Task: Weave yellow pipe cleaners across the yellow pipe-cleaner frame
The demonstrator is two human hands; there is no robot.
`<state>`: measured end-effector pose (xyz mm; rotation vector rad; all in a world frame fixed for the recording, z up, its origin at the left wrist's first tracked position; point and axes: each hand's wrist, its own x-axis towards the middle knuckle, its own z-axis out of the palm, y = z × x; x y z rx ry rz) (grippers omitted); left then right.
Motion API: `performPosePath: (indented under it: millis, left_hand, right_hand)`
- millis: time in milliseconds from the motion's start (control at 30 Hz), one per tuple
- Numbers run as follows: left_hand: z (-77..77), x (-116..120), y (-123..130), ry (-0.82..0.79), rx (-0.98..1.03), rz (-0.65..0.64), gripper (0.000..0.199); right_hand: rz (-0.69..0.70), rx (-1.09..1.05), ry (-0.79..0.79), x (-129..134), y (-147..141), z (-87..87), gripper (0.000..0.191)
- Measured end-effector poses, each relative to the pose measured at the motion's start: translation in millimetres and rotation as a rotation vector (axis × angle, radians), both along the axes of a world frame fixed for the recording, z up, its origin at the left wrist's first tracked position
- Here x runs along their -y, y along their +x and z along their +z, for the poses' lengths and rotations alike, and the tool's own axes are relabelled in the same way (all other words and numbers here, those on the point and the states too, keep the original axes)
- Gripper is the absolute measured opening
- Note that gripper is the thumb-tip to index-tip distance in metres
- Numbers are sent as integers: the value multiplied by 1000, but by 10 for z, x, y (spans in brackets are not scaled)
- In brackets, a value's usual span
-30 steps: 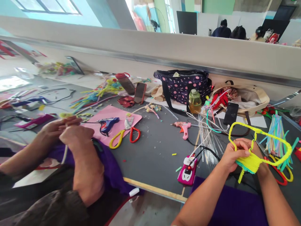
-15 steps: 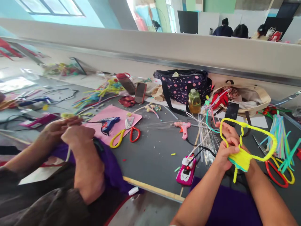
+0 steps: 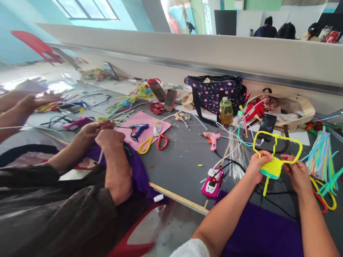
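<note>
A yellow pipe-cleaner figure (image 3: pixel 272 167) with two wide loops, a flat woven middle and a teal lower edge is held up over the table's right side. My left hand (image 3: pixel 256 167) pinches the figure at the left of its woven part, thumb in front. At the other side, my right hand (image 3: pixel 298 172) is closed on the lower edge of the right loop. A short yellow stem hangs below the woven part. Behind the loops lies a black phone (image 3: pixel 267 125) with a white cable. Right of my right hand is a bundle of pastel pipe cleaners (image 3: pixel 320 151).
Red-and-yellow scissors (image 3: pixel 323 201) lie by my right forearm. A pink glue gun (image 3: pixel 212 138), a magenta power strip (image 3: pixel 213 185) and clear sticks (image 3: pixel 237 157) are left of my hands. A co-worker's hands (image 3: pixel 108 137) work at the left. A patterned bag (image 3: pixel 217 94) stands behind.
My right hand has come out from behind the yellow figure to its right loop. The figure now sits lower and more level. The view has turned left, and another person's hands show at far left.
</note>
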<state>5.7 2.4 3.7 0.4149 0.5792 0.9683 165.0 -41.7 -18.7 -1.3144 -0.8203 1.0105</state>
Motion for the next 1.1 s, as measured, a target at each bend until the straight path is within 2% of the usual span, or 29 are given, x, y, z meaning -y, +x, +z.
performPosePath:
  millis: [167, 333, 567, 800, 1100]
  left_hand:
    - [-86, -7, 59, 24, -133, 41, 28]
    - [-107, 1, 88, 58, -198, 92, 27]
    - [-78, 34, 92, 109, -198, 45, 27]
    - [-104, 10, 107, 97, -208, 42, 20]
    - [-84, 5, 93, 112, -223, 22, 24]
  right_hand:
    - [6, -65, 47, 85, 50, 30, 35]
    - [41, -97, 61, 73, -34, 59, 35]
    - [34, -89, -22, 53, -123, 29, 29]
    - [-3, -70, -9, 47, -144, 23, 28]
    - [-30, -44, -13, 52, -188, 65, 27]
